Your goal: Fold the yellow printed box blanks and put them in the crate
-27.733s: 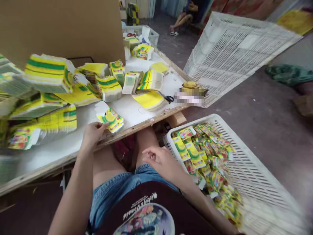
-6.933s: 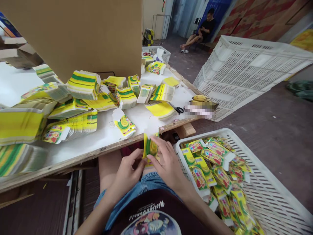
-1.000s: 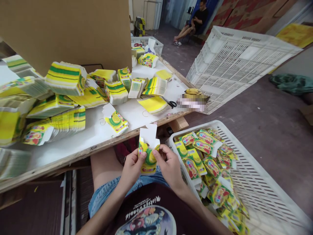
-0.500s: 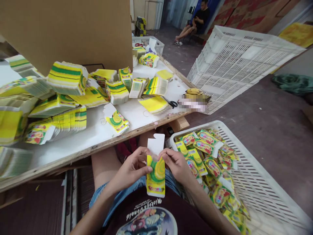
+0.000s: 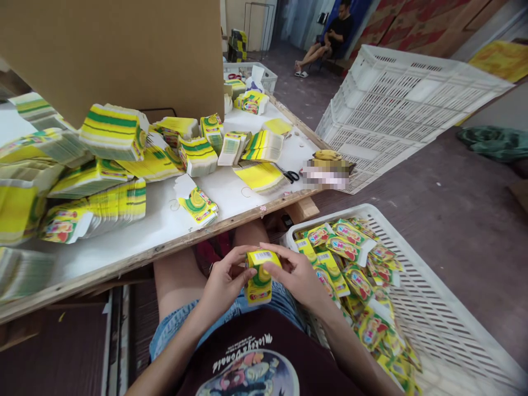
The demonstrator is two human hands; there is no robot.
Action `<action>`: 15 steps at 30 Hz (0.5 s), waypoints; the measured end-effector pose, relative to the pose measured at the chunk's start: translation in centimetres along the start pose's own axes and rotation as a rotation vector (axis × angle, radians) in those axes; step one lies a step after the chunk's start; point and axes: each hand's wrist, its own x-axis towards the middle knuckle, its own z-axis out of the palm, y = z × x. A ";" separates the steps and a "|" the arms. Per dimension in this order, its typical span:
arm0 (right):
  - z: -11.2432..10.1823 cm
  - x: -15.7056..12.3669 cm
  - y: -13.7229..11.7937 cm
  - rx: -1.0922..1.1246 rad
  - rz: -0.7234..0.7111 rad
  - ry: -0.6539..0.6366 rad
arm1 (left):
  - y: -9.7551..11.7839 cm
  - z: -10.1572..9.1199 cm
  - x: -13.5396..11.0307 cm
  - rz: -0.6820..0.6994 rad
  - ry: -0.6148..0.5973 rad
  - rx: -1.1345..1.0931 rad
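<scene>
Over my lap I hold a small yellow and green carton (image 5: pixel 258 275) upright with both hands. My left hand (image 5: pixel 225 280) grips its left side. The fingers of my right hand (image 5: pixel 295 275) press on its top flap, which lies folded down and shows a barcode. On the white table (image 5: pixel 165 223) in front of me lies a short pile of flat cartons (image 5: pixel 198 203), with bigger stacks of flat yellow cartons (image 5: pixel 111 132) behind it. A white plastic crate (image 5: pixel 445 308) at my right holds several folded cartons (image 5: pixel 350 269).
A large brown cardboard sheet (image 5: pixel 124 49) stands over the table. Scissors (image 5: pixel 289 175) lie near the table's right edge. Another white crate (image 5: pixel 396 104) leans beyond the table. A person (image 5: pixel 330 36) sits far back. Green cloth (image 5: pixel 490 142) lies on the floor.
The white top flap that stood up from the carton half a second ago is now folded down. The carton sits a little higher between my hands.
</scene>
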 end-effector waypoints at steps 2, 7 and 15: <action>0.2 0.0 -0.3 -0.016 0.084 -0.016 | -0.2 0.2 0.0 0.008 -0.024 0.014; 0.6 0.2 -0.8 -0.280 0.104 0.049 | 0.2 0.4 0.3 -0.040 -0.075 -0.103; 0.2 0.0 0.3 -0.286 -0.102 0.133 | 0.2 0.8 1.2 -0.033 0.064 -0.182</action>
